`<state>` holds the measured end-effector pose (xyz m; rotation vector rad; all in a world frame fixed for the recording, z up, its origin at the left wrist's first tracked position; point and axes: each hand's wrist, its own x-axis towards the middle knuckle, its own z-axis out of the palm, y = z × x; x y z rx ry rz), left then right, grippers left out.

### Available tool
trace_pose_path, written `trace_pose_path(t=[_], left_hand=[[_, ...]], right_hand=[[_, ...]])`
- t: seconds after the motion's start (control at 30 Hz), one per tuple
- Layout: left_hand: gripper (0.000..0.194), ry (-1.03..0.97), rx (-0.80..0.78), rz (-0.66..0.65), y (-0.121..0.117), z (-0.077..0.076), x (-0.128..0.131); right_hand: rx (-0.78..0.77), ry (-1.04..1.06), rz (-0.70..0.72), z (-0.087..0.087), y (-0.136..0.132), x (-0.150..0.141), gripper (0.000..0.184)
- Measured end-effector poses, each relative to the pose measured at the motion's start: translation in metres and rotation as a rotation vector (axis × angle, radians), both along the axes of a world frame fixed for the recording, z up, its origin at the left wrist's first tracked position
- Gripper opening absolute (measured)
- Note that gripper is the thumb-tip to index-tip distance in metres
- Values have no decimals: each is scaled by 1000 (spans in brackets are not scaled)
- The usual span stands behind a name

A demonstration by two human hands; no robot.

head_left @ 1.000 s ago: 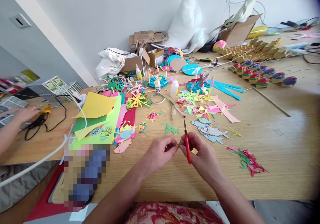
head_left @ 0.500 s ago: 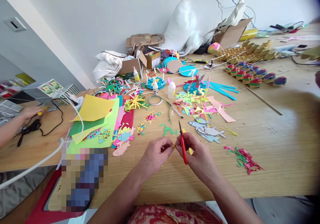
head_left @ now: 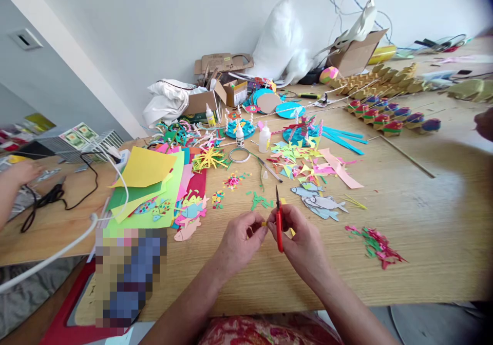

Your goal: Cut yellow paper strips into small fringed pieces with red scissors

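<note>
Low over the front of the table, my left hand (head_left: 242, 236) pinches a small yellow paper piece (head_left: 264, 224) between thumb and fingers. My right hand (head_left: 300, 232) has red-handled scissors (head_left: 279, 227) in its grip, blades pointing up and away from me. Its thumb and fingertip meet the left fingertips at the yellow piece, and more yellow paper shows by the right fingers. Just beyond my hands lie green paper scraps (head_left: 260, 201). Grey-blue paper fish (head_left: 321, 204) rest to the right of them, and red and green clippings (head_left: 379, 247) lie further right.
Coloured paper sheets (head_left: 146, 168) and cut paper fish (head_left: 188, 211) are on the left. Glue bottles (head_left: 264, 139) stand mid-table before blue decorated discs (head_left: 241, 128). Painted egg-carton pieces (head_left: 393, 114) sit at the back right. Another person's hand (head_left: 23, 173) is at far left.
My hands stay nearly in place, with small finger shifts at the yellow paper. The scissors have turned slightly more upright. The other person's hand at left has moved left; a hand at the right edge shows more.
</note>
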<state>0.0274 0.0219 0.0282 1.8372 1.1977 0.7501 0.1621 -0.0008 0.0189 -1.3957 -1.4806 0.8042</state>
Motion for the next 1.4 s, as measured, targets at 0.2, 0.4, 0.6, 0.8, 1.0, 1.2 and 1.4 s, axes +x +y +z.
trace_pose_path(t=[0.2, 0.4, 0.6, 0.8, 1.0, 1.2, 1.4], left_hand=[[14, -118, -32, 30, 0, 1, -2], [14, -427, -251, 53, -1, 5, -9], [14, -524, -259, 58, -4, 9, -9], [15, -484, -250, 38, -4, 8, -10], [15, -433, -229, 25, -4, 7, -11], [16, -394, -245, -4, -2, 13, -13], [16, -332, -270, -27, 0, 17, -17]], right_hand=[[39, -49, 9, 4, -4, 2, 5], [8, -216, 196, 2, -18, 12, 16], [-37, -335, 237, -4, -24, 14, 20], [-2, -388, 233, 0, -22, 11, 17], [79, -451, 196, -2, -20, 9, 18], [109, -483, 192, -5, -22, 12, 18], [113, -510, 200, -6, -24, 14, 18]])
